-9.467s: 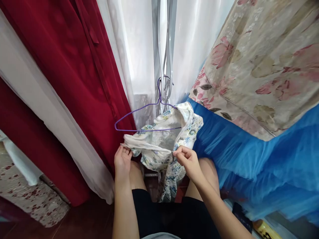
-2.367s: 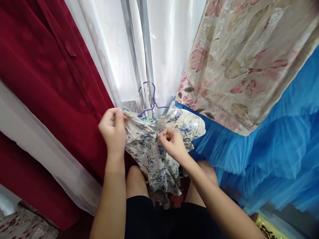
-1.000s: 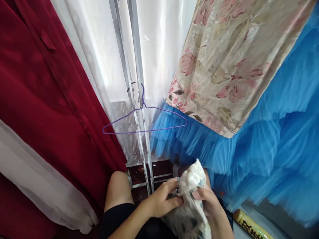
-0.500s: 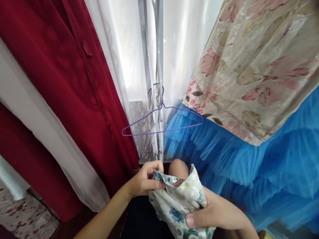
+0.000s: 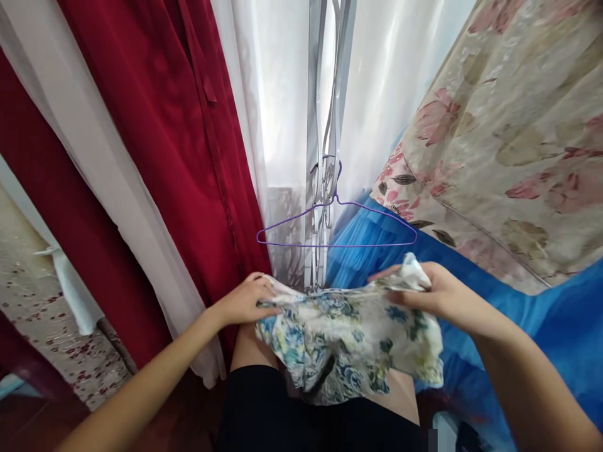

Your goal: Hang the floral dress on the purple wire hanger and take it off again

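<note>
A small white garment with blue and yellow flowers (image 5: 343, 342) is stretched between my two hands over my lap. My left hand (image 5: 245, 300) pinches its left edge. My right hand (image 5: 436, 292) grips its bunched right edge. Just above the cloth, a bare purple wire hanger (image 5: 336, 227) hangs by its hook from a metal rack pole (image 5: 323, 125).
A dark red garment (image 5: 155, 144) and a sheer white one (image 5: 85, 157) hang at the left. White curtain (image 5: 277, 94) hangs behind the pole. A beige floral fabric (image 5: 509, 138) and blue tulle (image 5: 541, 314) fill the right. My knees and black shorts (image 5: 301, 420) are below.
The flowered garment came off the purple hanger, which now hangs bare. My hands, bunched on the cloth in my lap, have spread apart and pulled it out wide.
</note>
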Demonstrator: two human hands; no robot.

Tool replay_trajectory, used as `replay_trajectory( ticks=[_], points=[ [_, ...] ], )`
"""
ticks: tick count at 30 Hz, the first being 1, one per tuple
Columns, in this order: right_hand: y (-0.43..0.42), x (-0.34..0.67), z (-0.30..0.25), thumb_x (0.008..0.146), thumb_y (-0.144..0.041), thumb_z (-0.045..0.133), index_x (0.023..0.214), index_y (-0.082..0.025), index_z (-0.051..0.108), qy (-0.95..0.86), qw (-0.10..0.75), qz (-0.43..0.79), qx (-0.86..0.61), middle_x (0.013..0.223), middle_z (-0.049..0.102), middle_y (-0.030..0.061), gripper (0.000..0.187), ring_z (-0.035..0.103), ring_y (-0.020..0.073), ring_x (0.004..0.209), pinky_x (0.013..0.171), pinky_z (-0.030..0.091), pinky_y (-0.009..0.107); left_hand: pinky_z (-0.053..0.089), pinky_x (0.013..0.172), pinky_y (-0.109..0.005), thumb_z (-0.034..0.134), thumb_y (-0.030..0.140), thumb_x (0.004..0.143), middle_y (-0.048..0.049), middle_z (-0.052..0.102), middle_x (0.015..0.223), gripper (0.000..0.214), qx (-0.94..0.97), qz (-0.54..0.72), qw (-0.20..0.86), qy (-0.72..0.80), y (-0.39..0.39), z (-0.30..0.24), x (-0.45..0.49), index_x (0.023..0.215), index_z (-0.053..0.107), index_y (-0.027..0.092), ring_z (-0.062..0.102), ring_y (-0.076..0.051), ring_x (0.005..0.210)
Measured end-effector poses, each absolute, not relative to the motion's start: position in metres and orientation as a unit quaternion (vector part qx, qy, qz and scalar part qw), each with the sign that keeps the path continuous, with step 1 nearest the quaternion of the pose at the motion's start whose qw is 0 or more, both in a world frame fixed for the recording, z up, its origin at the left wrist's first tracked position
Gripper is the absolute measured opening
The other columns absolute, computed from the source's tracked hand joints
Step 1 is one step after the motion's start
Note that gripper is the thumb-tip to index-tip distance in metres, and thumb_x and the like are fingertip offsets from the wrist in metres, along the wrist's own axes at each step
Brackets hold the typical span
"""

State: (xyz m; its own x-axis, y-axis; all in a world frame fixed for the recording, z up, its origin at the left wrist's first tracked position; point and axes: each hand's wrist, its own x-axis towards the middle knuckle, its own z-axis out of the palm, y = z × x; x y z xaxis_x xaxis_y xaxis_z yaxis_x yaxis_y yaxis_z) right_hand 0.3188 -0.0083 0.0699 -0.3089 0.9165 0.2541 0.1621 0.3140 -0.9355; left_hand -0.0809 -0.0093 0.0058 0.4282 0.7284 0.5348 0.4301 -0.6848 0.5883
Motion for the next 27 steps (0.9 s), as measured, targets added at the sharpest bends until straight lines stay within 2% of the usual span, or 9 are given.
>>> replay_trajectory(
  ticks=[5, 8, 14, 16, 18, 20, 22, 25, 27],
  points=[
    [0.042, 0.281, 0.058, 0.067, -0.020, 0.069, 0.104, -0.018, 0.081, -0.703, 0.452, 0.312, -0.452, 0.092, 0.080, 0.0095, 0.038, 0.073, 0.0322, 0.093, 0.082, 0.056, 0.039, 0.025, 0.118, -0.051, 0.070, 0.039, 0.085, -0.0051, 0.078, 0.100, 0.013, 0.829, 0.297, 0.070, 0.468, 0.032, 0.031, -0.128, 0.085, 0.080, 0.031, 0.064, -0.028, 0.109],
    [0.076, 0.269, 0.050, 0.067, -0.015, 0.064, 0.100, -0.018, 0.082, -0.738, 0.432, 0.252, -0.454, 0.097, 0.082, 0.0099, 0.038, 0.074, 0.0328, 0.097, 0.085, 0.055, 0.038, 0.028, 0.116, -0.052, 0.062, 0.035, 0.087, -0.0073, 0.074, 0.122, 0.020, 0.827, 0.293, 0.037, 0.477, 0.046, 0.053, -0.137, 0.096, 0.079, 0.029, 0.054, -0.031, 0.124],
    [0.083, 0.264, 0.033, 0.078, -0.017, 0.055, 0.103, -0.018, 0.082, -0.774, 0.409, 0.203, -0.438, 0.094, 0.082, 0.0077, 0.036, 0.075, 0.0315, 0.090, 0.073, 0.053, 0.033, 0.030, 0.115, -0.057, 0.059, 0.023, 0.084, -0.0091, 0.066, 0.134, 0.014, 0.832, 0.329, -0.054, 0.444, 0.052, 0.097, -0.105, 0.078, 0.072, 0.022, 0.042, -0.035, 0.132],
    [0.072, 0.262, 0.031, 0.078, -0.016, 0.056, 0.101, -0.019, 0.082, -0.786, 0.398, 0.211, -0.423, 0.094, 0.082, 0.0068, 0.035, 0.075, 0.0314, 0.089, 0.074, 0.053, 0.033, 0.035, 0.112, -0.051, 0.058, 0.022, 0.084, -0.0101, 0.066, 0.131, 0.012, 0.848, 0.340, -0.048, 0.403, 0.053, 0.108, -0.084, 0.079, 0.069, 0.021, 0.046, -0.033, 0.129],
    [0.063, 0.264, 0.030, 0.079, -0.016, 0.057, 0.104, -0.019, 0.081, -0.792, 0.401, 0.228, -0.400, 0.098, 0.081, 0.0068, 0.035, 0.074, 0.0307, 0.091, 0.078, 0.053, 0.034, 0.045, 0.100, -0.041, 0.057, 0.025, 0.089, -0.0103, 0.069, 0.114, 0.012, 0.845, 0.365, -0.048, 0.389, 0.052, 0.114, -0.062, 0.081, 0.065, 0.020, 0.057, -0.027, 0.111],
    [0.056, 0.273, 0.029, 0.081, -0.021, 0.060, 0.119, -0.019, 0.075, -0.760, 0.457, 0.230, -0.400, 0.102, 0.080, 0.0078, 0.041, 0.073, 0.0290, 0.091, 0.080, 0.053, 0.035, 0.045, 0.079, -0.032, 0.057, 0.031, 0.092, -0.0056, 0.065, 0.089, 0.019, 0.815, 0.394, -0.074, 0.419, 0.052, 0.116, -0.045, 0.078, 0.058, 0.019, 0.058, -0.020, 0.083],
    [0.055, 0.287, 0.029, 0.082, -0.026, 0.062, 0.141, -0.016, 0.059, -0.688, 0.547, 0.205, -0.431, 0.094, 0.078, 0.0077, 0.060, 0.070, 0.0257, 0.078, 0.074, 0.052, 0.035, 0.039, 0.068, -0.028, 0.059, 0.036, 0.093, -0.0001, 0.054, 0.074, 0.026, 0.784, 0.409, -0.104, 0.455, 0.051, 0.114, -0.035, 0.074, 0.051, 0.020, 0.050, -0.016, 0.069],
    [0.061, 0.314, 0.033, 0.079, -0.028, 0.063, 0.155, -0.012, 0.038, -0.597, 0.623, 0.132, -0.489, 0.082, 0.074, 0.0056, 0.082, 0.062, 0.0223, 0.064, 0.065, 0.048, 0.033, 0.034, 0.065, -0.027, 0.060, 0.040, 0.093, 0.0027, 0.048, 0.070, 0.029, 0.772, 0.410, -0.110, 0.472, 0.049, 0.109, -0.030, 0.074, 0.048, 0.021, 0.048, -0.015, 0.067],
    [0.068, 0.331, 0.042, 0.076, -0.028, 0.064, 0.147, -0.010, 0.052, -0.608, 0.607, 0.108, -0.501, 0.089, 0.075, 0.0089, 0.074, 0.063, 0.0233, 0.070, 0.067, 0.048, 0.033, 0.035, 0.066, -0.027, 0.061, 0.042, 0.093, 0.0026, 0.049, 0.072, 0.029, 0.772, 0.406, -0.107, 0.477, 0.048, 0.108, -0.031, 0.076, 0.048, 0.021, 0.050, -0.015, 0.068]
  ],
)
